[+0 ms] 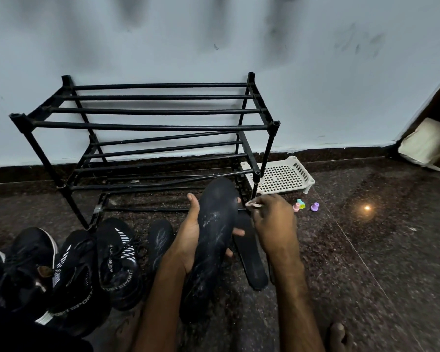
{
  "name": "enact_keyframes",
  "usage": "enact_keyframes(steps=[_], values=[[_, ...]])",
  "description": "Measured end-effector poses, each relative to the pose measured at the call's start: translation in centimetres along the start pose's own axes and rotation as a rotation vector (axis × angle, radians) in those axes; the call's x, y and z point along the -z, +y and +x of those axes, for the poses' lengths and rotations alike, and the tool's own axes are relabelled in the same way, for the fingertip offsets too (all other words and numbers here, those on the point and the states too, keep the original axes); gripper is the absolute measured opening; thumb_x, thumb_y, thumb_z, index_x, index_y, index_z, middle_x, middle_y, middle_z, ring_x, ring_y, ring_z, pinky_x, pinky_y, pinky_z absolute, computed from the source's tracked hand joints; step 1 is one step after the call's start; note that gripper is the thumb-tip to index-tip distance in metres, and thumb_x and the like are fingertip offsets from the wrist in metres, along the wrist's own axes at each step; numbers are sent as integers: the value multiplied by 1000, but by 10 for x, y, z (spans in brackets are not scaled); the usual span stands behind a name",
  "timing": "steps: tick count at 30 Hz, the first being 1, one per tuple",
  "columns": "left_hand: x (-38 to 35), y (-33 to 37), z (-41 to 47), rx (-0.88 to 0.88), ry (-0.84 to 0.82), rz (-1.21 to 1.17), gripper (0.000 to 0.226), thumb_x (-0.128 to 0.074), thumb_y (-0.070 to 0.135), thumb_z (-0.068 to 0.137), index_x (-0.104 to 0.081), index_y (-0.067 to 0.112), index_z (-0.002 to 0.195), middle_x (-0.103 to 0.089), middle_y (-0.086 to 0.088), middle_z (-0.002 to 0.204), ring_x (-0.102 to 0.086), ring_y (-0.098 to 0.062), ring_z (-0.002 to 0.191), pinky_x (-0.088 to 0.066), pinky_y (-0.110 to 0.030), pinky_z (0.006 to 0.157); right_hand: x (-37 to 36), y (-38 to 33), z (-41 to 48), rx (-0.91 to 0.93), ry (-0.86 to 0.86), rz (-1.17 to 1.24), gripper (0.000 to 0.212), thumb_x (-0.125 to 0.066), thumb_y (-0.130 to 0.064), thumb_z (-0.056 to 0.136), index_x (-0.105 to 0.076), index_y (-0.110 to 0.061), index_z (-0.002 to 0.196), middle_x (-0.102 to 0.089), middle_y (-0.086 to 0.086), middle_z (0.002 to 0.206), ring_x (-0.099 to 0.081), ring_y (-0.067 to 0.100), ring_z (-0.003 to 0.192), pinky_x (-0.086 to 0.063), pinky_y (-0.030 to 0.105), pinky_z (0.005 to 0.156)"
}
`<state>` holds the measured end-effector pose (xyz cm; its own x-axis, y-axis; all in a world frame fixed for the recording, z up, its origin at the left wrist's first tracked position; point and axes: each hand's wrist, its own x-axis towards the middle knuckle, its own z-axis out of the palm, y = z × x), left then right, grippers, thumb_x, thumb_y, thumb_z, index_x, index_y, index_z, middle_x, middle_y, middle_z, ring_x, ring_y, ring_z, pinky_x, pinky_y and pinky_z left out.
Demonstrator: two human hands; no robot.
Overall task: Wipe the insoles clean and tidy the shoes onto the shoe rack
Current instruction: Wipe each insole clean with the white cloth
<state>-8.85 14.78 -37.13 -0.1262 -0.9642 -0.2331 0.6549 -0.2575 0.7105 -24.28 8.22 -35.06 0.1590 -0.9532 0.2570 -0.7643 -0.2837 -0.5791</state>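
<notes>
Head view, inventory of the floor in front of the seated person.

1. Held insole: dark, foam-like, foot-shaped, slightly bowed, with pale dusty streaks down its middle. It is carried toe-up just in front of the shoe rack by the left hand. That grip is curled round it from beneath, thumb on the left edge and fingertips showing at the right.
2. Right hand: the grip pinches a small pale wad at the insole's right edge, near the toe. I cannot tell whether it is cloth or tissue.
3. Advice: long strokes from toe to heel along the streaks should suit best. The left palm should back the soft foam so it does not buckle. The wad is small and would want turning to a fresh face.
4. Second insole: flat, matt black, on the floor under the right wrist.
5. Shoes: black knit with white stripes and lettering, in a row on the floor at left.
6. Rack: thin black tubes with chunky plastic corner joints.
7. Floor: polished dark speckled stone.
</notes>
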Motion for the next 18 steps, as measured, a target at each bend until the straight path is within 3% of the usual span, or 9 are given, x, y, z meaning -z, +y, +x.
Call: enact_keyframes(steps=[4, 8, 11, 14, 18], values=[[-2, 1, -1, -40, 7, -3, 88, -11, 73, 90, -64, 15, 128, -60, -11, 135, -68, -36, 95, -57, -41, 50, -1, 8, 0, -107, 61, 207, 14, -76, -20, 84, -75, -14, 96, -73, -1, 93, -67, 11, 82, -49, 19, 77], [-7, 0, -2, -20, 22, 6, 89, -8, 73, 89, -74, 19, 115, -65, -15, 127, -70, -33, 98, -58, -43, 53, -4, 2, -3, -218, -58, 451, 26, -78, -37, 81, -75, -15, 94, -75, -6, 82, -70, 9, 75, -57, 26, 68], [-11, 1, -5, 10, 22, -38, 90, -11, 75, 88, -75, 16, 112, -69, -16, 119, -72, -30, 94, -59, -45, 56, -9, 0, -6, -209, -120, 498, 20, -79, -35, 79, -75, -16, 86, -74, -7, 76, -69, 6, 70, -54, 23, 62], [-13, 0, -7, 14, 16, -75, 90, -15, 76, 85, -77, 16, 107, -71, -15, 116, -73, -26, 88, -59, -46, 59, -14, -1, -7, -206, -154, 578, 18, -79, -32, 80, -75, -15, 84, -75, -4, 76, -71, 14, 72, -58, 34, 66], [-5, -2, -7, -17, 2, -96, 90, -22, 78, 81, -71, 13, 119, -64, -20, 126, -69, -37, 101, -55, -60, 76, -11, -10, -4, -254, -63, 797, 16, -78, -30, 81, -74, -15, 84, -75, 2, 78, -72, 23, 72, -60, 43, 67]])
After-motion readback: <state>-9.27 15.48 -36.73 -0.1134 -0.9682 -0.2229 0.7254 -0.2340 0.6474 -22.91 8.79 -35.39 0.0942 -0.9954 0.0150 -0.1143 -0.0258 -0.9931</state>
